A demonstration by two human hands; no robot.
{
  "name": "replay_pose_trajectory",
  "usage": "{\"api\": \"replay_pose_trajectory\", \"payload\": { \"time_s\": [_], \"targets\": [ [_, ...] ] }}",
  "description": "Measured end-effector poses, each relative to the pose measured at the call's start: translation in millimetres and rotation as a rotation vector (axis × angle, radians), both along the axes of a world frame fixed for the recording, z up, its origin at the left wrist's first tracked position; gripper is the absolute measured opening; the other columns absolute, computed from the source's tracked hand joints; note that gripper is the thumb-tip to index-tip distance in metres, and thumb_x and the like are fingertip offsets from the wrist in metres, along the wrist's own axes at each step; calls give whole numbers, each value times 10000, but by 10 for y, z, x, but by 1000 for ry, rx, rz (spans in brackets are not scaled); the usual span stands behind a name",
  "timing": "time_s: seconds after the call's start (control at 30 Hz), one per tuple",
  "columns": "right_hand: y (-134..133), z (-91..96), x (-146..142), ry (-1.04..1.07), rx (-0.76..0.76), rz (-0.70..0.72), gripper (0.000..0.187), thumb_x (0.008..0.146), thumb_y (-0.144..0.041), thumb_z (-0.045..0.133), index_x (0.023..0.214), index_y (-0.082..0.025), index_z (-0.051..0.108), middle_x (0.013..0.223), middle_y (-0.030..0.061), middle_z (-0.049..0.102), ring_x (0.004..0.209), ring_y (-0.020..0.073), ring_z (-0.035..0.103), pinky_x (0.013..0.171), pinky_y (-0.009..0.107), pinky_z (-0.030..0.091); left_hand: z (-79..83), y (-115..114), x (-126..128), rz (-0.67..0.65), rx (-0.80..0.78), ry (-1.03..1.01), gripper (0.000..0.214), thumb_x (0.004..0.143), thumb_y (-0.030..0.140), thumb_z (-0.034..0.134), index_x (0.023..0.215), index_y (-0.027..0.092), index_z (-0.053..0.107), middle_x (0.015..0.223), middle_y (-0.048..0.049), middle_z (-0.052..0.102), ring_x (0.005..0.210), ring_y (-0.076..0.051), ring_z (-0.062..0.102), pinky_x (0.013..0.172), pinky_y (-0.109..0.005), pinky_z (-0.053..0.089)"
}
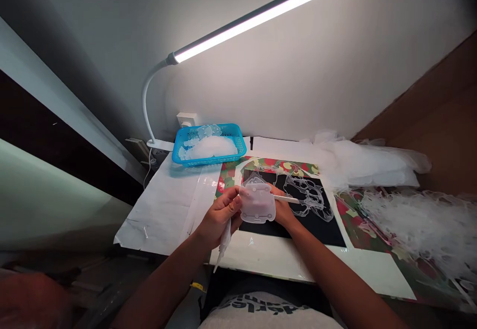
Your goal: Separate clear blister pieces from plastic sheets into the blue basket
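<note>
A translucent, squarish silicone-like piece (257, 205) with rounded corners and small round marks is held up over a black mat (246, 227). My left hand (221, 214) grips its left edge between thumb and fingers. A crumpled whitish scrap (225, 242) with a thin tip hangs below that hand. Behind the piece's right side is my right hand (282, 207), its fingers mostly hidden. A slim white stick-like handle (286, 199) lies across this hand and points right; its other end is out of sight behind the piece.
Clear trimmed frames (309, 197) lie on the mat. A blue basket (209, 161) of translucent pieces stands at the back left. White bags (357, 162) and a heap of clear scraps (421, 229) take up the right. An LED lamp (268, 18) hangs overhead.
</note>
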State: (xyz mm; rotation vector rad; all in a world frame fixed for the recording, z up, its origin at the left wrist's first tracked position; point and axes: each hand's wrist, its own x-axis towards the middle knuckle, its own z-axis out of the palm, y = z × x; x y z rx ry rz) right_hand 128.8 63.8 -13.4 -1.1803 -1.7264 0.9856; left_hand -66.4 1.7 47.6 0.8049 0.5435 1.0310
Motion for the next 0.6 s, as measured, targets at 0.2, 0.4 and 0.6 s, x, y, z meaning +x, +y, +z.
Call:
{"api": "replay_pose_trajectory", "payload": {
  "time_s": [0.2,0.4,0.6],
  "targets": [
    [-8,23,4,-13,-10,3,224,838,-405,539,797,-211,645,889,55,690,781,217,608,677,333,472,-10,-10,3,-8,-52,22,330,839,467,663,961,187,537,575,71,446,332,-16,288,311,-154,187],
    [-12,60,0,-34,-16,-12,210,816,-386,562,776,-196,642,916,77,702,793,233,620,711,356,474,-23,-29,9,10,-38,62,365,798,506,691,931,196,551,583,62,473,311,-11,277,318,-178,138],
    [-14,81,2,-5,-69,-22,152,789,-345,596,702,-222,615,959,79,714,841,248,628,741,355,486,-36,-34,5,-11,-32,41,348,807,495,681,903,201,522,603,62,490,301,-14,294,313,-190,139]
  ]
}}
